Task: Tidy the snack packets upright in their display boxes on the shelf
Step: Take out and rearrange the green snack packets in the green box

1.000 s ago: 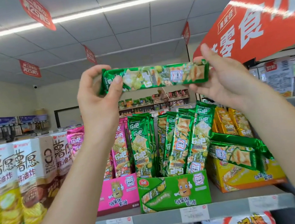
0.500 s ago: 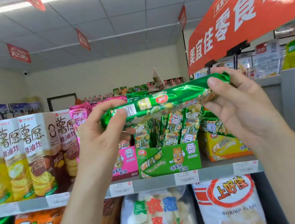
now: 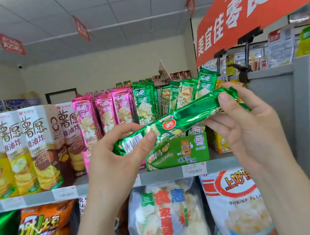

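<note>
Shelving: grey metal shelf (image 3: 223, 164) bears green cardboard display box (image 3: 177, 153), its standing green packets (image 3: 184, 92) leaning. Long green foil snack packet (image 3: 185, 116): slantwise before the box, ends pinched by my left hand (image 3: 114, 160) and right hand (image 3: 248, 126). Risk, I judge: foil could slip; pushing in could topple the leaners.

Green display box (image 3: 177, 153) crowded with green packets (image 3: 146, 106), pink packets (image 3: 100, 116) close left, open air above, held packet (image 3: 185, 116) crossing its front

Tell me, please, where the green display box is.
Head view, centre: the green display box sits on the shelf between the pink box and the yellow box, behind the held green packet.
</note>
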The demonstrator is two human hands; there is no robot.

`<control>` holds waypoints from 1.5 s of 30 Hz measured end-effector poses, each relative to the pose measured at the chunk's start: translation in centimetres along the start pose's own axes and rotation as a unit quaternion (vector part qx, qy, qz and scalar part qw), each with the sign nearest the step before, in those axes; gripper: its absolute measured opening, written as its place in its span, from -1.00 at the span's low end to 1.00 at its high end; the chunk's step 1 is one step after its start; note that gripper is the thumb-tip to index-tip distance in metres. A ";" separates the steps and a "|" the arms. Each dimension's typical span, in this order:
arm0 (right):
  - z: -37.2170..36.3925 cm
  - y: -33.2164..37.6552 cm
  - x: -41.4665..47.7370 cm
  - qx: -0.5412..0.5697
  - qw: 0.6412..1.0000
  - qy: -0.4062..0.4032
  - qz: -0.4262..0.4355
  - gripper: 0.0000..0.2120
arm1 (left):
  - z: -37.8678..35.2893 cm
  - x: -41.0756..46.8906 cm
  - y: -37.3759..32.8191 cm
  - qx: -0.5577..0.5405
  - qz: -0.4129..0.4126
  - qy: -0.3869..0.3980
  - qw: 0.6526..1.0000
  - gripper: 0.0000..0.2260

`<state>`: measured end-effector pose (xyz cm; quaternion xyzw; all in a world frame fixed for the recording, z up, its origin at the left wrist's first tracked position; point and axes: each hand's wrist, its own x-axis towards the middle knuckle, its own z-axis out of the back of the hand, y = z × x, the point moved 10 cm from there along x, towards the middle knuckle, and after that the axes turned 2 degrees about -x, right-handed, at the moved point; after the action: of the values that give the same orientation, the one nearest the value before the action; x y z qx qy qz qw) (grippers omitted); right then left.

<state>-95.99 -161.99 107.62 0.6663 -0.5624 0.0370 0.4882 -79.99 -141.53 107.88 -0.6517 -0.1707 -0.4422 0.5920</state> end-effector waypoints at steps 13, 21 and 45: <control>-2.8 0.4 -1.7 0.001 0.993 0.113 0.030 -0.42 | -4.8 -3.5 1.8 -0.071 0.017 0.128 0.989 -0.80; -4.0 -2.8 -3.8 -0.041 0.987 0.155 0.012 -0.70 | -6.6 -4.1 -2.6 0.088 -0.112 0.106 0.984 -0.63; 2.0 -4.6 -4.4 -0.144 0.974 0.160 -0.066 -0.46 | 0.5 -1.4 2.0 -0.301 0.029 -0.112 0.946 -0.61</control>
<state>-95.00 -160.78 101.15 0.6101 -0.4314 0.0299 0.6640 -79.09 -141.10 105.60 -0.8499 -0.0759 -0.3795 0.3576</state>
